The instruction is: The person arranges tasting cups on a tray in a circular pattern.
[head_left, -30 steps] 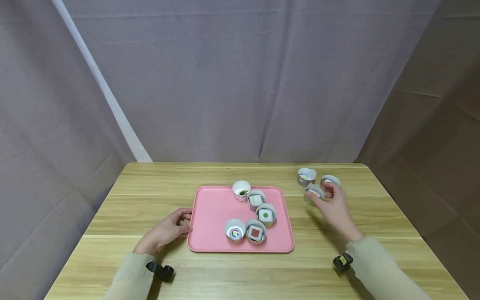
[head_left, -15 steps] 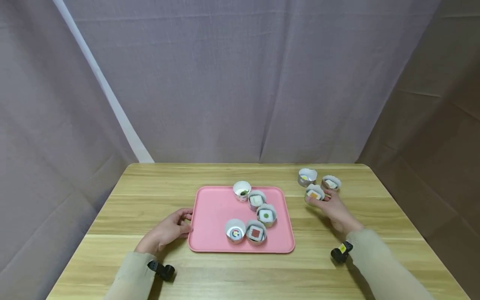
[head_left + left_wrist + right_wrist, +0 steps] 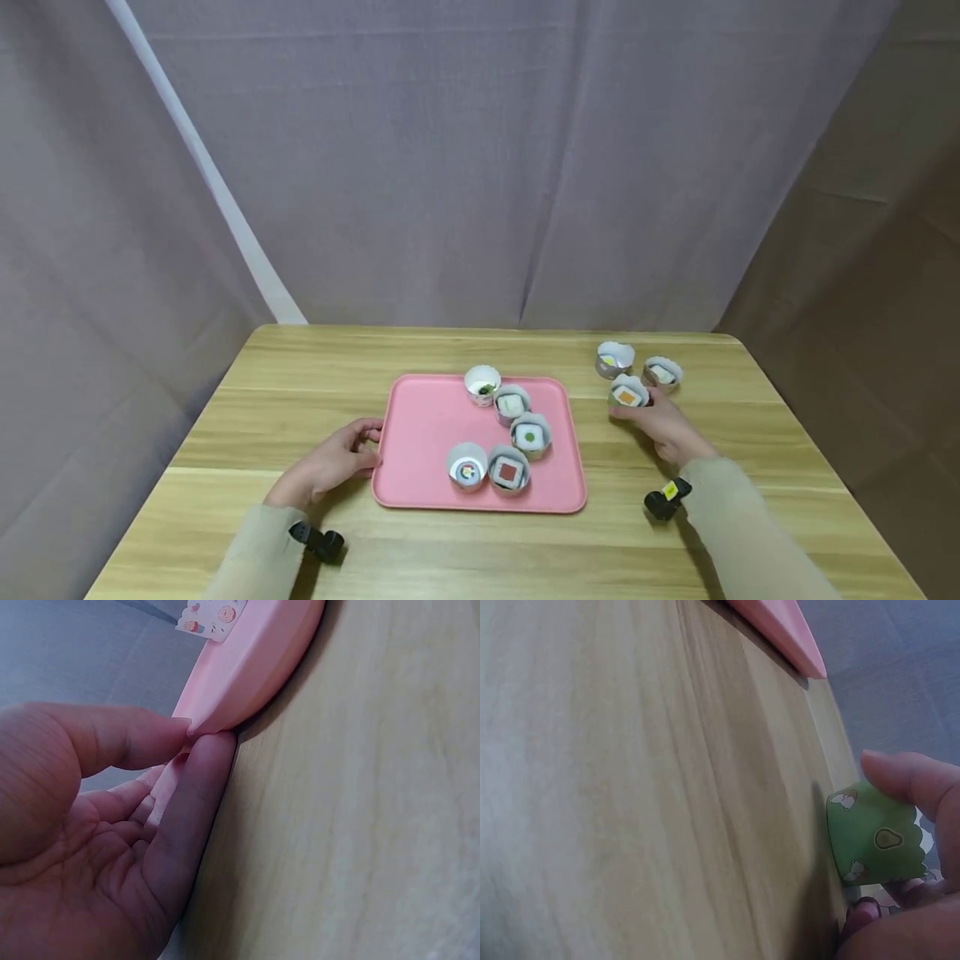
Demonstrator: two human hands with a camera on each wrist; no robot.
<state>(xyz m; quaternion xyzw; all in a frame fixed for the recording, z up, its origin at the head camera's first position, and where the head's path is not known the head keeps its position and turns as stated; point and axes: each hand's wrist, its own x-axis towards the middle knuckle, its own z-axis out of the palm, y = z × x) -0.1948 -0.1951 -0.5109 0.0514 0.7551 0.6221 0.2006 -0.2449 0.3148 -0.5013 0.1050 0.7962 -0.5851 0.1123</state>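
Note:
My left hand (image 3: 330,462) pinches the left rim of a pink tray (image 3: 420,417) between thumb and fingers, as the left wrist view shows. Over at the right, my right hand (image 3: 667,429) grips a green paper baking cup (image 3: 877,836) with thumb and fingers around its side. A white square piece with an orange centre (image 3: 627,397) sits in that cup. Just behind it stand a cup with something yellow inside (image 3: 615,360) and a cup holding a whitish piece (image 3: 663,375).
Several more paper cups stand on the tray, among them one with a red-centred piece (image 3: 509,472), one with a green-dotted piece (image 3: 530,437) and a white cup with greens (image 3: 482,385). Grey curtains (image 3: 420,167) hang behind the wooden table (image 3: 450,558).
My right hand has lowered around the orange-centred cup, its fingers moving from above the rim to the side. My left hand stays on the tray's edge.

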